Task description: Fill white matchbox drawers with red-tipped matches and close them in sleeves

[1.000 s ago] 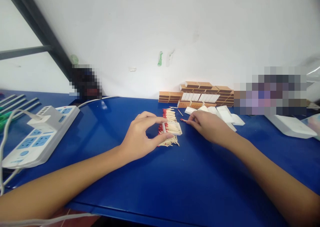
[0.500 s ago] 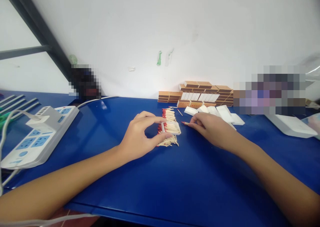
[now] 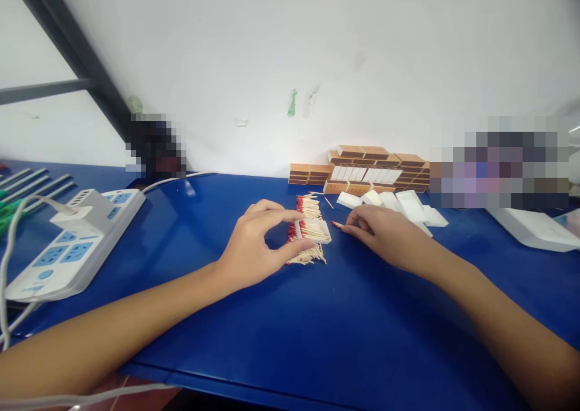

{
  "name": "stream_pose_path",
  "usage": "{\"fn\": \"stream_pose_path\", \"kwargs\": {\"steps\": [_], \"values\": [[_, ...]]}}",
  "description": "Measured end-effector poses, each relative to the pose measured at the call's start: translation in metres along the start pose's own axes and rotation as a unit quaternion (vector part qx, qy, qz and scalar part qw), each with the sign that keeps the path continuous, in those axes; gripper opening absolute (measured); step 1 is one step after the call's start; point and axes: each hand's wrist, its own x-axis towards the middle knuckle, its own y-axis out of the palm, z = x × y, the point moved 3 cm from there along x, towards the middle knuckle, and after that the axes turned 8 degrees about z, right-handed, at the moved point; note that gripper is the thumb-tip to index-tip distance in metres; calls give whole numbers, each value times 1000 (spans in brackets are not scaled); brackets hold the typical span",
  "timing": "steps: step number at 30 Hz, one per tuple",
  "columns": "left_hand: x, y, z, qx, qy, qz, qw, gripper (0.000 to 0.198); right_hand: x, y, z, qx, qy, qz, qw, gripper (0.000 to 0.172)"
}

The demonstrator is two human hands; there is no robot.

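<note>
My left hand (image 3: 260, 239) grips a small white matchbox tray (image 3: 327, 232) between thumb and fingers. Red-tipped matches lie side by side in the tray. Loose matches (image 3: 312, 207) are heaped behind it, and more poke out in front of it, under my thumb. To the right of the tray, my right hand (image 3: 374, 226) pinches a few matches (image 3: 336, 224), their red heads pointing left. A small gap separates these matches from the tray. One stray match (image 3: 328, 202) rests on the blue table beyond.
Several white trays (image 3: 411, 205) lie behind my right hand. Stacked brown matchboxes (image 3: 356, 187) line the white wall. On the left is a power strip (image 3: 75, 251) with a white cable; a white box (image 3: 532, 228) sits at far right of the blue table (image 3: 294, 326).
The whole view has shifted slightly, so things appear a little further right. Both hands keep their holds, on the tray and on the matches, with no clear movement.
</note>
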Motion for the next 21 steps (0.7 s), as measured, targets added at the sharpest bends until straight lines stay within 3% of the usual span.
{"fn": "stream_pose_path", "kwargs": {"steps": [10,17,21], "values": [[1,-1,0,2,3,1,1000,35,-4,-3,-3,8,3,9,1000,30],[0,0,0,5,5,1,1000,37,-7,1,-17,25,32,58,997,27],[0,1,1,3,8,-1,1000,37,-8,1,-16,23,19,47,998,28]]}}
